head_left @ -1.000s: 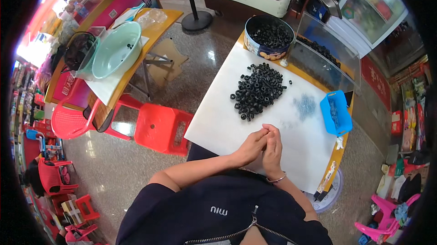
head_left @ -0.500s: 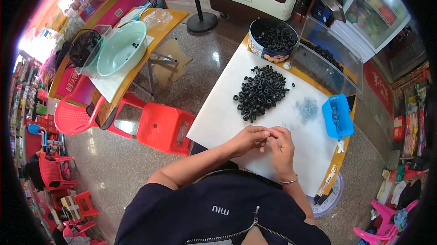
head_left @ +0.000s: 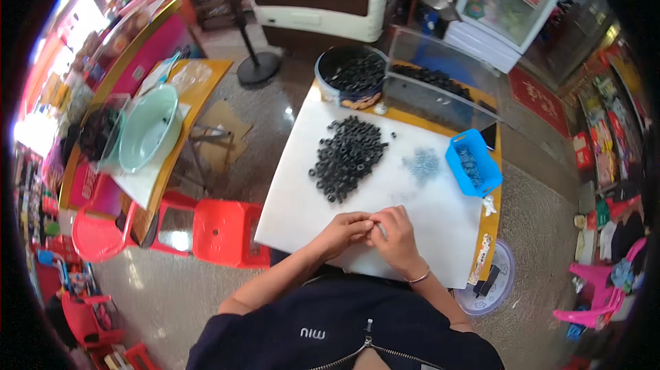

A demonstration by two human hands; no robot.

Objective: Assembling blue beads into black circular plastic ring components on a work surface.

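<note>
Over the near part of a white board (head_left: pixel 289 198), my left hand (head_left: pixel 349 229) and my right hand (head_left: pixel 397 236) meet with fingertips pinched together. Whatever they hold is too small and too covered by the fingers to make out. A bracelet circles my right wrist. Just beyond my hands lies a heap of small black ring-shaped pieces (head_left: pixel 349 153), with one stray piece to its right. Farther right is a loose pile of tiny bluish clear pieces (head_left: pixel 422 165). More of these fill a blue plastic basket (head_left: pixel 492 181) at the board's right edge.
A round tin (head_left: pixel 323 88) of black pieces and a clear bin (head_left: pixel 440 105) stand along the far edge. Left are a red stool (head_left: pixel 216 232) and a side table holding a pale green basin (head_left: pixel 148 140). A fan stand (head_left: pixel 259 68) is behind.
My view has tilted up and turned, so the table sits farther left in the picture. My hands stay joined at the near edge, the right turned more knuckles-up. The piles look the same.
</note>
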